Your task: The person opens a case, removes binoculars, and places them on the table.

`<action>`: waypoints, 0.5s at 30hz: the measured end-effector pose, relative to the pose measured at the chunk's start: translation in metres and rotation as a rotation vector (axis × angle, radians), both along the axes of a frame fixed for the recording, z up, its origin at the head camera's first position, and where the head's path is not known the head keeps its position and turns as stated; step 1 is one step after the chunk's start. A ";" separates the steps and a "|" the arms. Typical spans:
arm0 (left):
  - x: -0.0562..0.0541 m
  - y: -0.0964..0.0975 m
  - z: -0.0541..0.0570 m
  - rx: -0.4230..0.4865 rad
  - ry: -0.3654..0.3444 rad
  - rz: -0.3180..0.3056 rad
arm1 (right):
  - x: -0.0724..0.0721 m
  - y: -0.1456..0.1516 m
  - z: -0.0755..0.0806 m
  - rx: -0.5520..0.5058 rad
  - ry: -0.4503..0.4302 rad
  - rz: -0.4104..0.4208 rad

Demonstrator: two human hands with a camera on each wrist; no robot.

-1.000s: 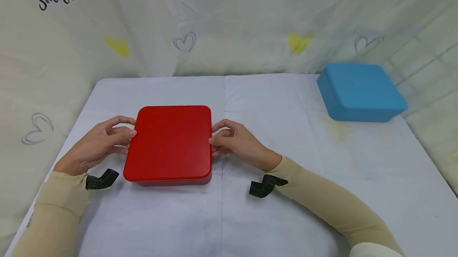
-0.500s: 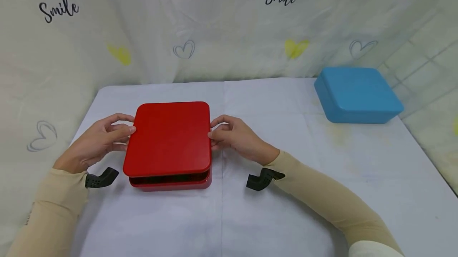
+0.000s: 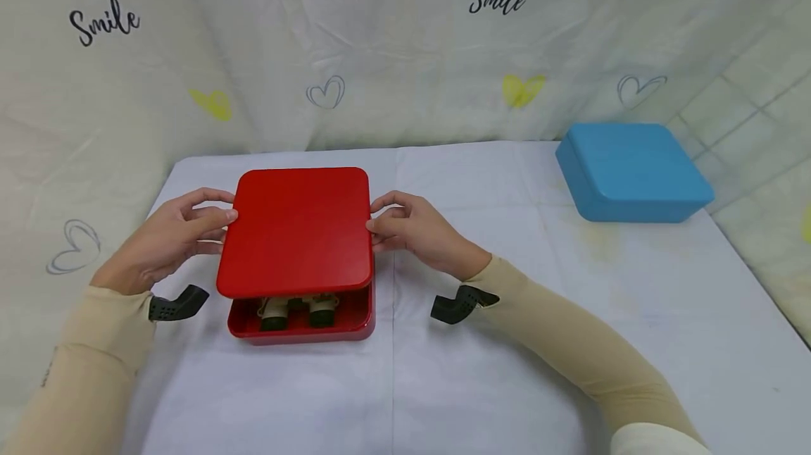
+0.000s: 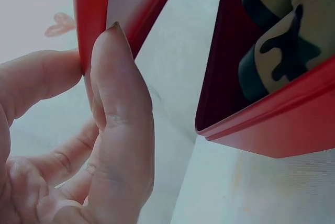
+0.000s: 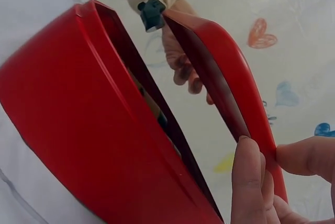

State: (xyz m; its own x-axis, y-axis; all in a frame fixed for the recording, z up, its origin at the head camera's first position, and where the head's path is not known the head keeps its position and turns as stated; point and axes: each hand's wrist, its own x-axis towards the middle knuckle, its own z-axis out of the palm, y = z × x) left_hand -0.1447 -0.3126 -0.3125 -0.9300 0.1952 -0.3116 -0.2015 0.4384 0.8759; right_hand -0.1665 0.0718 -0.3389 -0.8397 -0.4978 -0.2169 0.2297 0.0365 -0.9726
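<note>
A red square lid (image 3: 298, 226) is held up over its red box (image 3: 304, 337), raised clear of the rim. My left hand (image 3: 177, 238) pinches the lid's left edge between thumb and fingers. At the opposite edge, my right hand (image 3: 421, 235) pinches it likewise. Under the lid's near side, two camouflage barrels with dark green ends show inside the box, looking like binoculars (image 3: 322, 310); the lid hides the rest. The left wrist view shows the same binoculars (image 4: 288, 51) lying in the box. A wide gap parts lid (image 5: 225, 51) and box (image 5: 89, 119) in the right wrist view.
A closed blue box (image 3: 636, 166) stands at the table's far right corner. White cloth (image 3: 494, 384) covers the table. Behind it hangs a pale curtain (image 3: 405, 39) printed with hearts and words. A black wrist mount (image 3: 179, 303) juts from each sleeve.
Both hands have lifted the red lid off its box, first at the near side. It has moved up and away, uncovering the barrel ends inside. The head view has tilted slightly upward.
</note>
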 end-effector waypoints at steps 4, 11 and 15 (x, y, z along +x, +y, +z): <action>-0.006 0.000 0.000 0.020 -0.008 0.019 | -0.007 -0.001 0.000 -0.006 0.005 -0.015; -0.016 0.004 0.000 0.046 -0.004 0.058 | -0.019 -0.002 0.002 -0.004 0.019 -0.038; -0.021 0.006 0.001 0.009 -0.009 0.081 | -0.026 -0.002 0.003 -0.005 0.025 -0.048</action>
State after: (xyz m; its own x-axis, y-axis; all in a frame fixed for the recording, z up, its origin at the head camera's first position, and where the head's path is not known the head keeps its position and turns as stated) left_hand -0.1658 -0.3062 -0.3113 -0.9398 0.1225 -0.3190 -0.2440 0.4129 0.8774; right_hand -0.1920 0.0701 -0.3362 -0.8677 -0.4579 -0.1934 0.2071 0.0206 -0.9781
